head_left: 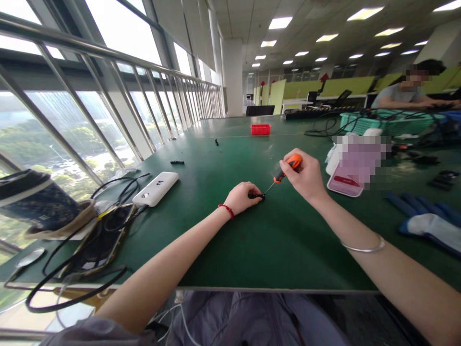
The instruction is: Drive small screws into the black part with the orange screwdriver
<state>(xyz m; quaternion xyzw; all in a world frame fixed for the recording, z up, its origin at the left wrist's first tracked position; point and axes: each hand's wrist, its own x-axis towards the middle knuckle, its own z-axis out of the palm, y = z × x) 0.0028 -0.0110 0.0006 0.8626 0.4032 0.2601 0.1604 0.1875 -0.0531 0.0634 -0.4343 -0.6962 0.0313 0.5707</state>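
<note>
The screwdriver with a rounded orange-and-black handle (pixel 278 178) had a silver-grey metal shaft. The small, slim black piece (pixel 252 195) showed dark against the flat deep-green tabletop (pixel 216 240). The thin cord bracelet (pixel 227 210) was red, the narrow metal bangle (pixel 365 248) silver. The oblong white device (pixel 160 186) bore a dark mark. The rounded cup (pixel 46 204) was mottled dark blue — with a whitish band. The rectangular plastic box (pixel 260 130) was bright red, the fabric glove (pixel 434 226) blue and white.
</note>
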